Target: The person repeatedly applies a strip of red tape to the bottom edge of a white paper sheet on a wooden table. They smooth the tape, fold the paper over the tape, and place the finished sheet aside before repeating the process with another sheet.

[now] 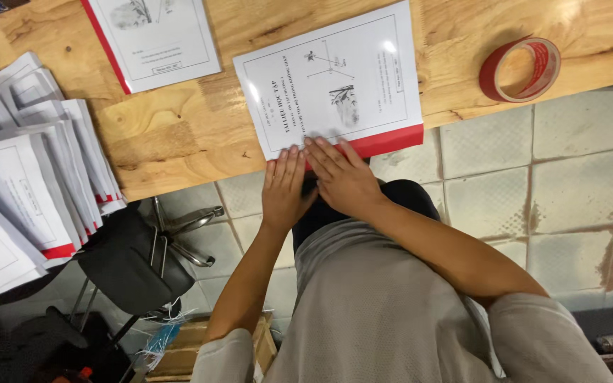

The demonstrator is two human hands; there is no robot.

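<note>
Red-edged booklet [331, 81] under flat left hand [283, 190], right hand [342, 177].

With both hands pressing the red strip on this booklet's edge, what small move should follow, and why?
Probably slide the left hand and right hand apart along the red tape strip on the booklet. Both sit at the strip's left part, while its right stretch toward the corner lies unpressed at the table edge.

head view | looks steeply down from above | close over wooden table [179, 135] edge
</note>
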